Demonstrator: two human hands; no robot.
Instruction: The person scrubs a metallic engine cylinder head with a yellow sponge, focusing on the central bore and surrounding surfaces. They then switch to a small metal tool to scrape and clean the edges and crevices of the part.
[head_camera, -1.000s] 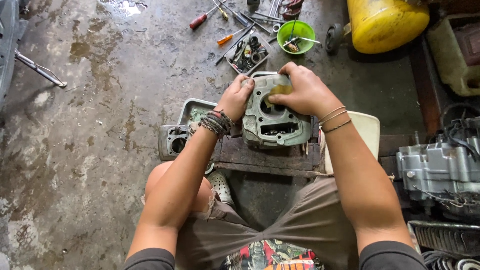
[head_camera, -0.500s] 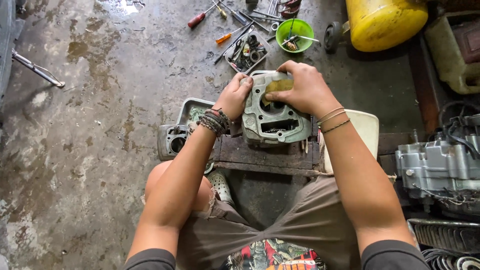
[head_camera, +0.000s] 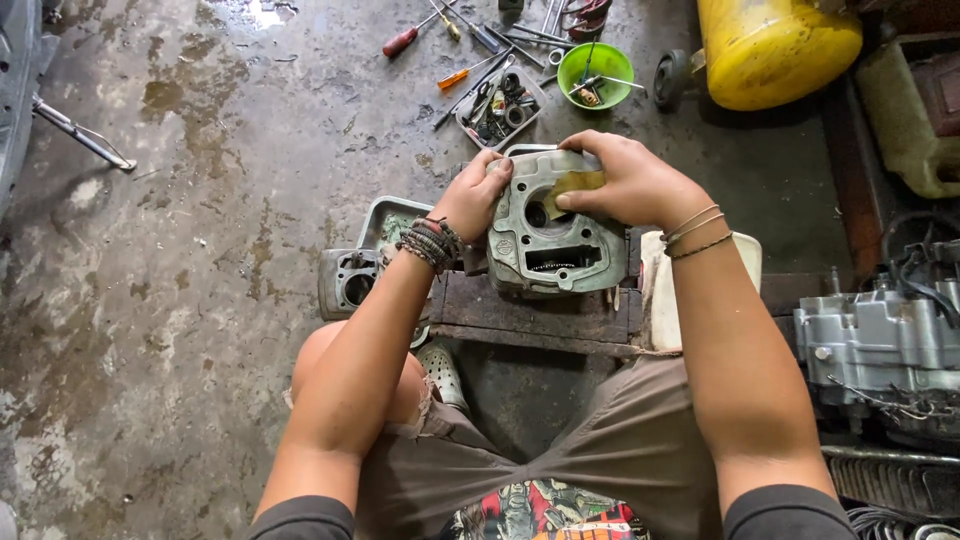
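Your left hand (head_camera: 472, 198) grips the left edge of a grey metal engine cylinder head (head_camera: 555, 240), which sits on a dark wooden block (head_camera: 530, 315) just ahead of your knees. Your right hand (head_camera: 630, 180) presses a small yellow-brown abrasive pad (head_camera: 572, 188) against the head's top face, fingers closed on it. A green bowl (head_camera: 594, 62) sits at twelve o'clock, and a yellow tank (head_camera: 775, 45) at one o'clock.

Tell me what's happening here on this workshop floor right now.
A seated person works on a grey metal engine cylinder block that rests on a dark wooden block. The left hand steadies the block's left edge, while the right hand presses a small yellowish piece of abrasive sheet against its top face, near the bore. Screwdrivers, a parts tray and a green bowl lie beyond.
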